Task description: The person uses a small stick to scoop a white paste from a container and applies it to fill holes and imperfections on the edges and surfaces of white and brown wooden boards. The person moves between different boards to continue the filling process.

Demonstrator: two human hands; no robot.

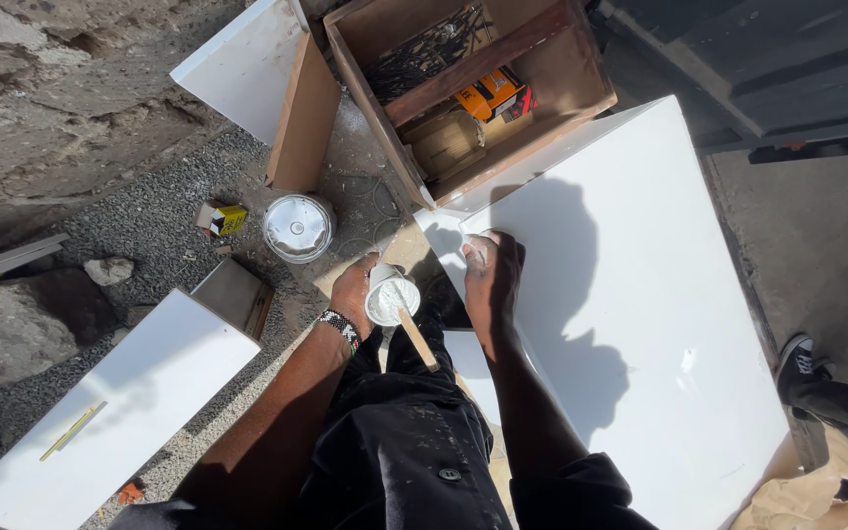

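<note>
My left hand (353, 291) grips a small white cup (391, 297) of white paste, with a wooden stick (417, 339) standing in it. A beaded band circles that wrist. My right hand (491, 278) presses down on the near corner of a large white board (640, 324), fingers curled at its edge; something small and white shows at the fingertips, too small to tell. The cup sits just left of the board's corner, between both hands.
A wooden crate (561, 93) with dark screws, an orange box and cardboard stands beyond the board. A round white tin lid (298, 227) and a small yellow box (228, 219) lie on gravel. Another white panel (120, 412) lies at left. Someone's shoe (797, 358) shows at right.
</note>
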